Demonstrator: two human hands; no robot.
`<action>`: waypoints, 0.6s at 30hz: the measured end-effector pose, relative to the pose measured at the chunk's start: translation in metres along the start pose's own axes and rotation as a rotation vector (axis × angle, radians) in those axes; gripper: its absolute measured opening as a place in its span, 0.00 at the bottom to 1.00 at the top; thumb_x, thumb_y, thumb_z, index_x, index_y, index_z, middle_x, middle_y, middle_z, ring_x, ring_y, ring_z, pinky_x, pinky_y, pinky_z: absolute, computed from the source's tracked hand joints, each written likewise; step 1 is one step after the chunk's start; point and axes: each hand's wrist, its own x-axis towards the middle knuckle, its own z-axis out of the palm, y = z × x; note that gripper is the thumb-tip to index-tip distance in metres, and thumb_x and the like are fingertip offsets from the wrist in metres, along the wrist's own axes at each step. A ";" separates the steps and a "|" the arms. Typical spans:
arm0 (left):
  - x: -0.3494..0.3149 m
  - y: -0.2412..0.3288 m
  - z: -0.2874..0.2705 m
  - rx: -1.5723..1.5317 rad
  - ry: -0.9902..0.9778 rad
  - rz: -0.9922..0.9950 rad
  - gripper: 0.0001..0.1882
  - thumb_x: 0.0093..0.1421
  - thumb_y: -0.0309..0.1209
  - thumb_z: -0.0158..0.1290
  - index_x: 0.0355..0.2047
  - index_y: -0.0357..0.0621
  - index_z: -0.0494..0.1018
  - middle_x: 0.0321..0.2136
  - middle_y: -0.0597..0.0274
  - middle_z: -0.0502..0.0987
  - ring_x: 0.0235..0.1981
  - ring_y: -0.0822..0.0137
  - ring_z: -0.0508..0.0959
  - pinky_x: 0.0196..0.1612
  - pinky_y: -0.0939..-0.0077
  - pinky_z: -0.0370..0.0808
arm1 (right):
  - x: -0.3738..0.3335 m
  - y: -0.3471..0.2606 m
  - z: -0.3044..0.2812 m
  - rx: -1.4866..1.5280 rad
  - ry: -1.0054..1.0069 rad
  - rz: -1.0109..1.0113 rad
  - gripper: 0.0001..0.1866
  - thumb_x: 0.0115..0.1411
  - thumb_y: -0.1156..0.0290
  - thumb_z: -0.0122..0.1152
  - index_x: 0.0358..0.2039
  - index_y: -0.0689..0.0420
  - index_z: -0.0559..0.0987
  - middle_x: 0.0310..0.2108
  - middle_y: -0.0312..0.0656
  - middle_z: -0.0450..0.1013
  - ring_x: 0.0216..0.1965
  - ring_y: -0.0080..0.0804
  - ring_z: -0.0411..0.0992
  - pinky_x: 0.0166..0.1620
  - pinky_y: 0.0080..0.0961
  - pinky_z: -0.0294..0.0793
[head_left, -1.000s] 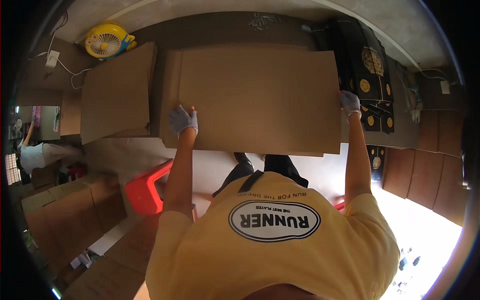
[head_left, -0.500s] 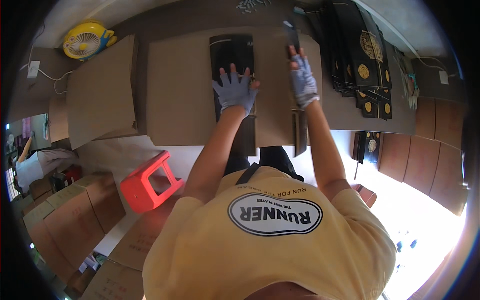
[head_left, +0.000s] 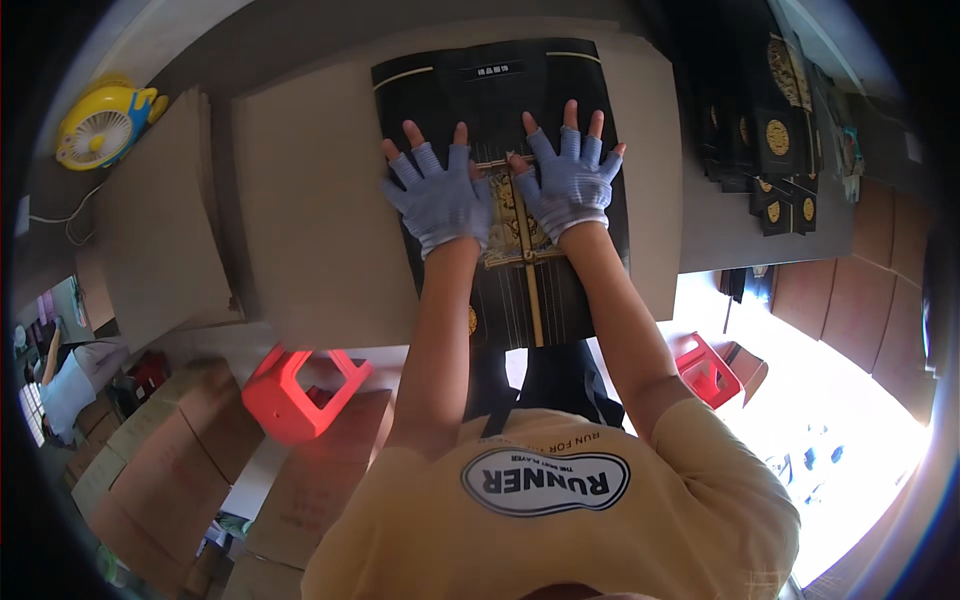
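Observation:
A flat black printed paper piece (head_left: 500,110) with gold borders and a gold ornament down its middle lies spread on a brown cardboard sheet (head_left: 300,200). I cannot tell whether it is a bag or an unfolded box. My left hand (head_left: 440,198), in a grey-blue fingerless glove, rests palm down on its left half with fingers spread. On the right half lies my right hand (head_left: 575,182), gloved alike, its fingers also spread. The thumbs point toward each other over the gold ornament. Both hands press on the piece without gripping it.
Black and gold folded pieces (head_left: 780,140) are piled at the right of the table. More cardboard (head_left: 150,220) and a yellow fan (head_left: 95,135) are at the left. Red stools (head_left: 300,395) stand below the table edge. Brown cartons (head_left: 150,450) are stacked around; another person (head_left: 70,390) is far left.
The right hand held a narrow black piece on edge, apart from the left hand on a folded panel. Now both hands lie side by side on one wider, flat black piece.

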 end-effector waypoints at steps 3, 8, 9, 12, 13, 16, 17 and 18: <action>-0.002 -0.001 0.005 0.001 0.002 -0.013 0.26 0.63 0.44 0.44 0.63 0.74 0.61 0.70 0.50 0.45 0.69 0.38 0.45 0.65 0.39 0.42 | -0.003 -0.004 0.009 -0.012 0.002 -0.009 0.31 0.61 0.41 0.46 0.65 0.29 0.62 0.69 0.49 0.47 0.70 0.62 0.39 0.61 0.76 0.36; -0.006 -0.002 0.010 -0.013 0.060 0.011 0.27 0.62 0.44 0.45 0.63 0.74 0.61 0.69 0.50 0.49 0.68 0.37 0.48 0.64 0.37 0.44 | -0.008 -0.006 0.012 0.027 0.027 -0.041 0.32 0.60 0.41 0.48 0.64 0.31 0.63 0.69 0.50 0.49 0.69 0.62 0.39 0.60 0.77 0.33; -0.006 -0.002 0.011 -0.005 0.041 0.020 0.27 0.62 0.44 0.46 0.63 0.74 0.61 0.69 0.50 0.50 0.68 0.37 0.48 0.63 0.36 0.44 | -0.008 -0.007 0.013 0.029 0.018 -0.040 0.31 0.60 0.41 0.48 0.64 0.31 0.63 0.69 0.50 0.48 0.70 0.62 0.38 0.60 0.77 0.33; -0.003 0.000 0.006 0.000 0.023 0.045 0.28 0.61 0.43 0.47 0.63 0.73 0.61 0.68 0.51 0.52 0.68 0.36 0.49 0.62 0.33 0.45 | -0.005 -0.008 0.008 0.026 0.001 -0.032 0.31 0.61 0.41 0.46 0.65 0.31 0.62 0.69 0.50 0.47 0.70 0.61 0.38 0.60 0.77 0.32; -0.004 -0.001 0.011 -0.011 0.040 0.047 0.28 0.61 0.43 0.47 0.63 0.73 0.62 0.68 0.51 0.53 0.68 0.36 0.49 0.62 0.33 0.45 | -0.005 -0.008 0.010 0.018 -0.006 -0.029 0.31 0.62 0.41 0.44 0.65 0.31 0.61 0.69 0.50 0.47 0.70 0.61 0.38 0.61 0.76 0.32; -0.008 -0.001 0.015 -0.047 0.089 0.098 0.28 0.61 0.45 0.45 0.63 0.67 0.62 0.67 0.52 0.54 0.67 0.39 0.51 0.62 0.31 0.44 | -0.003 -0.006 0.008 0.021 -0.020 -0.034 0.32 0.62 0.41 0.44 0.66 0.32 0.60 0.69 0.52 0.46 0.70 0.60 0.37 0.60 0.77 0.31; -0.014 0.003 0.013 -0.063 0.087 0.138 0.29 0.61 0.45 0.45 0.64 0.65 0.62 0.67 0.52 0.54 0.67 0.39 0.52 0.62 0.31 0.44 | -0.005 -0.005 0.007 0.024 -0.031 -0.029 0.33 0.61 0.41 0.45 0.66 0.33 0.60 0.69 0.53 0.46 0.70 0.60 0.36 0.60 0.77 0.31; -0.023 0.009 0.012 -0.077 0.075 0.169 0.29 0.61 0.46 0.44 0.64 0.62 0.61 0.67 0.52 0.54 0.67 0.40 0.52 0.63 0.31 0.43 | -0.005 -0.004 0.007 0.014 -0.057 -0.033 0.33 0.61 0.42 0.45 0.66 0.33 0.59 0.69 0.53 0.45 0.70 0.60 0.36 0.60 0.77 0.31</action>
